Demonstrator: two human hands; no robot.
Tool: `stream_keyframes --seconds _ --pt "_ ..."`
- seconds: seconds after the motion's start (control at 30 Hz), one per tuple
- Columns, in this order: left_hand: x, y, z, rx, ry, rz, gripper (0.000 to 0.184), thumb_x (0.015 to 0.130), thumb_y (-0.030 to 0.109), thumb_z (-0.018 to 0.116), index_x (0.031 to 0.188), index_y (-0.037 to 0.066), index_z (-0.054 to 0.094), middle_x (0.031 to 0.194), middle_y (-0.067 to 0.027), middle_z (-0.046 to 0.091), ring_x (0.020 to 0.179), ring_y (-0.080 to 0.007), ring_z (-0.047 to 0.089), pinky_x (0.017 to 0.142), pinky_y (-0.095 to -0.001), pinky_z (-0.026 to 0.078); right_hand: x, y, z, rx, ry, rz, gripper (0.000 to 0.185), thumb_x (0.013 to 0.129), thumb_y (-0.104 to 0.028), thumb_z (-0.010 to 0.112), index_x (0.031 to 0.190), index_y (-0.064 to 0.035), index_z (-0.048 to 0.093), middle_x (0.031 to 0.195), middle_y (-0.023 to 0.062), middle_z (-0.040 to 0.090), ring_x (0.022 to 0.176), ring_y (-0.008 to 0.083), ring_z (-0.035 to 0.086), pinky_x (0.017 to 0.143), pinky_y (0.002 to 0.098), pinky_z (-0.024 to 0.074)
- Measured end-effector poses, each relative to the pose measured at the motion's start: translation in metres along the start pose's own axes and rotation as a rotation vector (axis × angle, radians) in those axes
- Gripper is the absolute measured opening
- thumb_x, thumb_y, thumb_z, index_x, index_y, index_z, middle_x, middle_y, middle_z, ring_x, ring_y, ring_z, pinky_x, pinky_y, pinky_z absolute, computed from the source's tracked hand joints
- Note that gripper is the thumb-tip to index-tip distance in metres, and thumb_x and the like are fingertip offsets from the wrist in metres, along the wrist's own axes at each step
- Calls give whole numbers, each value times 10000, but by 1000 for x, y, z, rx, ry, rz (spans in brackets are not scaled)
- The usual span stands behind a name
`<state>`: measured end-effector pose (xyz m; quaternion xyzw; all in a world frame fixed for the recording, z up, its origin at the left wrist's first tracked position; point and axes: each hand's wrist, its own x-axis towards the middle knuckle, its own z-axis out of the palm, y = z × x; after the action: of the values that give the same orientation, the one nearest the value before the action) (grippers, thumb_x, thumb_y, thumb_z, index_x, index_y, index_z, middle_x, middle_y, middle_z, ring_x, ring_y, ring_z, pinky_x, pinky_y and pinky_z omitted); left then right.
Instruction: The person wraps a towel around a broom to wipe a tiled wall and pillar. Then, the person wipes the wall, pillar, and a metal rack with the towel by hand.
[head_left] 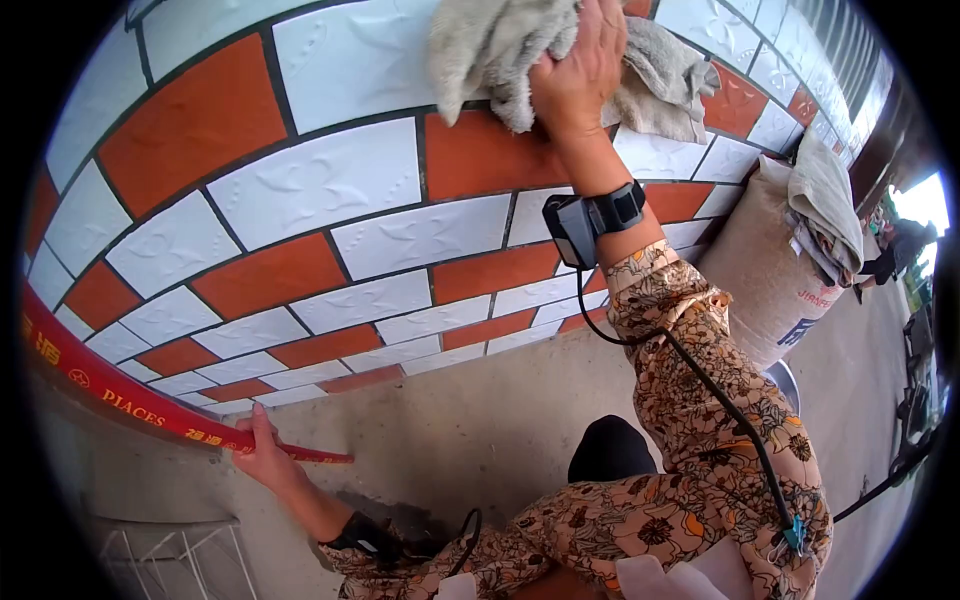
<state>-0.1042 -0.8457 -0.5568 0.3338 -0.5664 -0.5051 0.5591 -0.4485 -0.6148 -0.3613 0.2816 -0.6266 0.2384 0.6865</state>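
Note:
High on the tiled wall, my right hand presses a beige-grey towel to the tiles. Part of the towel hangs out to the right of the hand, and its fingers are partly hidden in the folds. At the lower left my left hand is closed round a long red strip with gold lettering, which looks like the edge of a board or tabletop. Its thumb points up on the wall side. Both wrists wear black devices with cables.
A full woven sack leans at the wall on the right, with a grey cloth over its top. Part of a metal basin shows behind my sleeve. A wire frame stands at lower left. Far right are a person and a dark vehicle.

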Motion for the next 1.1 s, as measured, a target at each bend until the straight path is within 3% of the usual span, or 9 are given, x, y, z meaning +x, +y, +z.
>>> stream_keyframes --seconds 0.17,0.23,0.3,0.33,0.57,0.8,0.93,1.0,1.1 --pt "-7 9 -11 1 70 7 286 763 90 621 551 72 429 512 39 363 453 -44 281 426 -202 190 -145 -120 -2 498 -609 -388 552 654 -288 699 1135 -114 492 1246 99 425 1168 274 356 935 339 363" --pt "-10 15 -19 1 134 19 296 762 80 617 537 70 425 509 33 366 453 -51 285 428 -204 196 -215 -94 -12 1240 -1379 418 503 687 -297 702 1119 -111 525 1192 91 479 1123 233 411 929 303 371" --pt "-10 15 -33 -8 157 41 297 759 75 622 537 56 427 508 18 381 445 -56 297 421 -201 207 -212 -58 -43 931 -1617 236 528 758 -390 627 1174 -94 493 1178 93 500 1108 201 440 957 302 348" --pt "-10 17 -41 -31 154 62 298 755 70 628 536 43 429 507 4 397 437 -60 309 414 -199 219 -220 -37 -53 377 -1608 -106 527 752 -343 650 1177 -78 485 1190 100 489 1092 215 457 978 303 319" --pt "8 28 -76 43 299 -31 324 729 61 649 519 62 402 490 12 385 422 -59 317 392 -196 219 -78 -48 6 411 -399 -123 459 773 -320 588 1136 -56 493 1074 134 528 1051 234 464 873 315 368" --pt "16 31 -94 61 370 -53 340 712 53 641 504 65 372 483 17 365 416 -57 307 388 -205 201 -202 -223 41 574 -552 -578 423 823 -381 516 1141 -102 509 860 86 629 787 211 601 679 306 483" --pt "15 32 -107 32 337 -60 345 713 60 640 501 70 368 480 16 361 413 -59 300 384 -209 193 -300 -172 -9 1418 -1790 565 401 816 -204 573 1168 -40 475 1050 91 574 919 185 563 790 292 465" --pt "19 36 -115 45 331 -51 350 714 71 644 500 75 367 478 14 360 408 -64 294 384 -212 188 -312 -98 -22 1264 -1720 320 428 760 -215 644 1128 -40 511 1062 74 567 964 188 539 853 291 429" --pt "27 45 -134 98 413 -61 362 715 84 650 498 85 360 475 14 350 405 -68 287 388 -214 186 -219 -57 -28 1274 -1684 1162 508 645 -248 756 1082 -84 557 1060 45 570 1033 195 501 926 302 381"
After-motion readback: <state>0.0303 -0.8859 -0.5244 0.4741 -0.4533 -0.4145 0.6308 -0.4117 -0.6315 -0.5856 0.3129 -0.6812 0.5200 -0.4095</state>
